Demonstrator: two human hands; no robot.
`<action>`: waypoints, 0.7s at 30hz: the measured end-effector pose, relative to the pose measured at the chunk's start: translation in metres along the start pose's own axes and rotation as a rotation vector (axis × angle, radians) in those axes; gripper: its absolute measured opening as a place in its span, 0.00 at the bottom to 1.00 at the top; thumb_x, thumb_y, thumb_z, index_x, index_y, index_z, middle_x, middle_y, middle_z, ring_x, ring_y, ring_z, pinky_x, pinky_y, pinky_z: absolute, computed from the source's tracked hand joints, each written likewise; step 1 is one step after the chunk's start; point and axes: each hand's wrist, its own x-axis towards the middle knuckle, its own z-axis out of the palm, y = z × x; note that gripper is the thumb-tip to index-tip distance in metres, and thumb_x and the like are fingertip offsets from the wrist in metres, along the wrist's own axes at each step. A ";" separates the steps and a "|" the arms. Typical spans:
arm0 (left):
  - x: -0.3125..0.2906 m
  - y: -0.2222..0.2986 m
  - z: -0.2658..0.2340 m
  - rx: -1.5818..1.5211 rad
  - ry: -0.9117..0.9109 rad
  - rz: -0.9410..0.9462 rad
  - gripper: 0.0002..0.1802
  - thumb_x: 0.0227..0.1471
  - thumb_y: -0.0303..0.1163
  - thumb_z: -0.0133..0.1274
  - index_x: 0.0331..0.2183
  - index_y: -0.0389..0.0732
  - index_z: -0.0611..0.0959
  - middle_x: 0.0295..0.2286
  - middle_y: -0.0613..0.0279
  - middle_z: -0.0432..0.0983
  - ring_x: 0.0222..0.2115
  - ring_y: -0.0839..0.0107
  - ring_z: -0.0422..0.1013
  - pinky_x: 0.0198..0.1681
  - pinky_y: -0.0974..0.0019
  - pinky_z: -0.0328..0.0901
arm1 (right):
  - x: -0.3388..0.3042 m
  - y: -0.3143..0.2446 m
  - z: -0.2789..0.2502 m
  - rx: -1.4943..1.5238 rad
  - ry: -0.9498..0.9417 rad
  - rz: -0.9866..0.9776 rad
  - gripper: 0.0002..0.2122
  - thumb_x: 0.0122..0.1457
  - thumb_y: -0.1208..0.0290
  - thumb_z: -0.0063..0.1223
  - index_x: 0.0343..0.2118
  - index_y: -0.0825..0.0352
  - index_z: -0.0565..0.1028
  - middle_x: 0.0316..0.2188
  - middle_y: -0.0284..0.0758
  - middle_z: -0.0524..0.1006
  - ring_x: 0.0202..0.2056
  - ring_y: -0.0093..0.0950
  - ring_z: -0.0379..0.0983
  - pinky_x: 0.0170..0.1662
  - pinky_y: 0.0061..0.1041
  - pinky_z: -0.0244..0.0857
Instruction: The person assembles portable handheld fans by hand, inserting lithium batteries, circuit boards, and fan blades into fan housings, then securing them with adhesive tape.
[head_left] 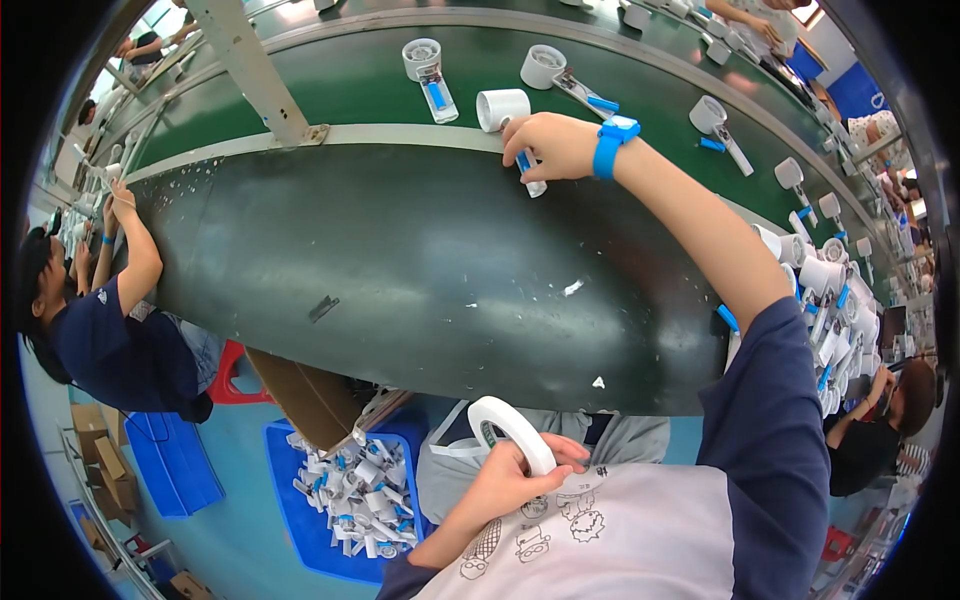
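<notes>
My left hand [515, 480], low in front of my chest, has its thumb and fingers closed round a roll of white tape [487, 410]. A loose white strip hangs beside the roll. My right hand [550, 145], with a blue band on the wrist, reaches out to the far edge of the dark work surface [420, 260]. Its fingers are closed on the handle of a white drum-headed housing [503, 108], which has a blue piece in the handle. The fingers hide part of that handle.
Similar housings, such as one [423, 60] beyond the rail, lie along the green conveyor belt [345, 85]. A heap of housings [825, 290] sits at the right. Below left, a blue bin [290, 500] holds several more. A co-worker [120, 320] works at far left. A metal post [245, 65] rises by the belt.
</notes>
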 end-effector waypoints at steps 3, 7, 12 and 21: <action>-0.002 0.000 -0.004 0.019 -0.004 0.027 0.09 0.46 0.17 0.52 0.34 0.32 0.80 0.39 0.51 0.76 0.37 0.68 0.75 0.41 0.66 0.69 | 0.010 0.005 -0.004 0.019 -0.060 0.028 0.09 0.42 0.77 0.60 0.30 0.68 0.79 0.38 0.35 0.73 0.36 0.34 0.72 0.43 0.29 0.67; -0.002 0.002 -0.009 0.003 -0.010 0.022 0.10 0.46 0.16 0.51 0.34 0.32 0.80 0.39 0.51 0.76 0.37 0.68 0.75 0.41 0.66 0.69 | 0.012 0.010 -0.013 0.184 -0.102 0.070 0.12 0.40 0.79 0.62 0.32 0.64 0.79 0.36 0.32 0.72 0.37 0.31 0.70 0.43 0.27 0.65; -0.003 0.003 -0.013 -0.021 -0.012 0.063 0.10 0.46 0.15 0.51 0.34 0.32 0.80 0.39 0.50 0.76 0.37 0.67 0.75 0.41 0.65 0.69 | 0.019 0.019 -0.014 0.410 -0.152 0.053 0.18 0.41 0.79 0.64 0.39 0.61 0.79 0.36 0.30 0.72 0.38 0.27 0.69 0.45 0.25 0.63; -0.001 0.002 -0.020 -0.020 -0.061 0.048 0.08 0.47 0.18 0.54 0.34 0.31 0.80 0.39 0.49 0.76 0.38 0.65 0.75 0.44 0.64 0.69 | 0.081 0.067 0.033 0.820 0.532 0.151 0.18 0.49 0.82 0.53 0.46 0.67 0.73 0.40 0.30 0.74 0.39 0.20 0.71 0.44 0.20 0.66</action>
